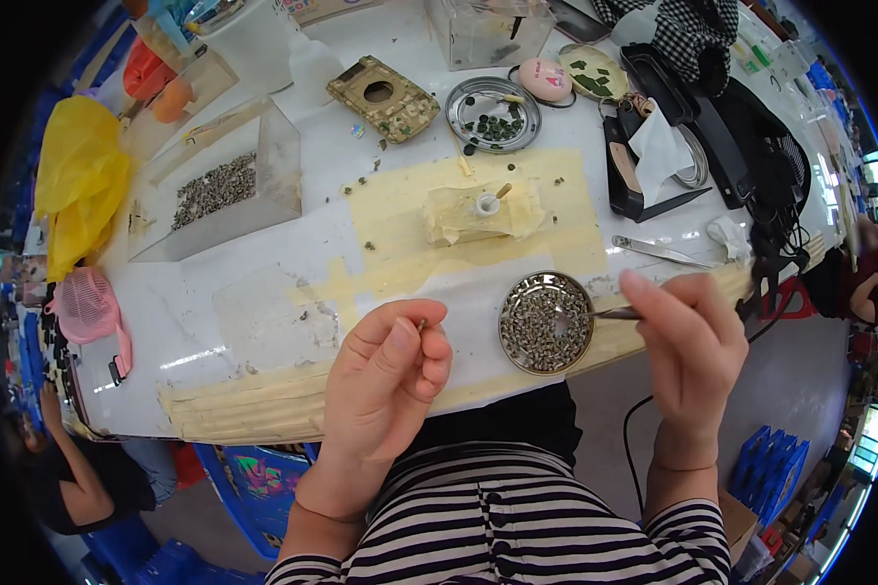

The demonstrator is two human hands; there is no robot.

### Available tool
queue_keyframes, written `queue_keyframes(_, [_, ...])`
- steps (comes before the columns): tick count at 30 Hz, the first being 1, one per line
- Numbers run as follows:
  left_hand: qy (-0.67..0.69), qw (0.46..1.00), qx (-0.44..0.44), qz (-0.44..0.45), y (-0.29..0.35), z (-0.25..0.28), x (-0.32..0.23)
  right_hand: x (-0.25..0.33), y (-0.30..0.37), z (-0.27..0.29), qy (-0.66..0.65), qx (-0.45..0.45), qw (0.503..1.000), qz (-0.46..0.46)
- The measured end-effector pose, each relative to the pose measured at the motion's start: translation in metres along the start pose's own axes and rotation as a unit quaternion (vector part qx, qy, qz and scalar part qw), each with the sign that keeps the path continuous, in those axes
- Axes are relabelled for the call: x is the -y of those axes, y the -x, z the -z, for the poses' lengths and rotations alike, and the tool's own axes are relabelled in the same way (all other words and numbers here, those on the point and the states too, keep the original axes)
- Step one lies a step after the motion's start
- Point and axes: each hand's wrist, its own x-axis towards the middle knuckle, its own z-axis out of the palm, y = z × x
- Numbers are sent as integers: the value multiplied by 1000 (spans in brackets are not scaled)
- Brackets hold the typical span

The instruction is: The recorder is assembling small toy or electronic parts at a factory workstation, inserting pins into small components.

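Observation:
In a pinch between thumb and fingertips, my left hand (388, 375) holds a small metal part (422, 325), mostly covered by the fingers. My right hand (695, 341) is closed on slim dark tweezers (617, 314), whose tip reaches over the right rim of a round metal dish. Many tiny grey metal parts (537, 336) fill that dish (503, 358), which lies between my hands near the table's front edge. Beyond it, a small white cup (488, 205) with a stick in it sits on a block wrapped in cream tape (449, 222).
A clear bin (283, 185) of similar metal parts stands left. At the back are a camouflage model tank hull (385, 100) and a metal plate (453, 132) with green pieces. Other tweezers (661, 252) lie right, near a black tray (618, 175). A person (83, 483) sits at left.

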Motion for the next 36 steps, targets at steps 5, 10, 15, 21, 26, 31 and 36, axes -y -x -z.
queue_keyframes(5, [82, 996, 11, 24, -4, 1, 1, 30, -14, -28, 35, 42, 996, 67])
queue_keyframes(10, [113, 993, -14, 37, -6, -3, 2, 33, -15, -47, 54, 22, 994, 90])
queue_keyframes(15, [101, 994, -18, 36, -6, -4, 3, 33, -13, -50, 50, 13, 995, 87])
queue_keyframes(21, [84, 996, -18, 29, -7, -6, 4, 27, -11, -53, 73, -8, 991, 116])
queue_keyframes(26, [75, 997, -22, 20, -7, -6, 4, 32, -14, -48, 74, 12, 992, 101])
queue_keyframes(31, [71, 997, -24, 12, -6, -6, 4, 33, -13, -47, 72, 23, 993, 90])
queue_keyframes(36, [68, 997, -21, 10, -8, -6, 5, 31, -13, -47, 85, 24, 991, 96])
